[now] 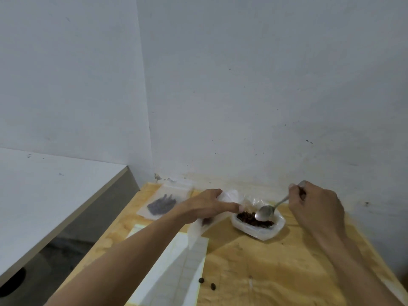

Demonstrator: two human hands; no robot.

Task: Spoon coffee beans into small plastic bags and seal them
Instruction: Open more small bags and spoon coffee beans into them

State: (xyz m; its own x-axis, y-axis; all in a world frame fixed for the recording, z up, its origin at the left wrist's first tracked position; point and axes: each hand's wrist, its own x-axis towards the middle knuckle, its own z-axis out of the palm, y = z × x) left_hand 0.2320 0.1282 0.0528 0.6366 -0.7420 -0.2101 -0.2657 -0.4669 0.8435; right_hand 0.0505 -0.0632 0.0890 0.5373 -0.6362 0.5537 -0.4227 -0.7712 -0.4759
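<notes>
Nearest, two loose coffee beans (207, 283) lie on the bare wooden table (265, 272), just right of a stack of flat empty plastic bags (176, 268) that runs under the left forearm.

Further in, the left hand (207, 206) holds a small translucent bag (205, 224) up off the table — thumb on the near face, fingers curled round its upper edge, index finger stretched toward the bowl. A dark patch shows through the bag's lower part; whether that is beans or shadow is too blurred to tell.

Just right of that bag sits a shallow white container (258, 228) lined with crinkled plastic and holding a heap of dark coffee beans (249, 218). The metal spoon (266, 212) has its bowl resting on the heap, handle slanting up and right into the right hand (315, 208), whose fingers are bunched round the handle's end with the thumb on top.

Farther back on the left, near the wall, a filled bag (164, 202) lies flat on the table, dark contents visible through the cloudy plastic — well apart from both hands. A white shelf (55, 184) stands beside the table on the left.
</notes>
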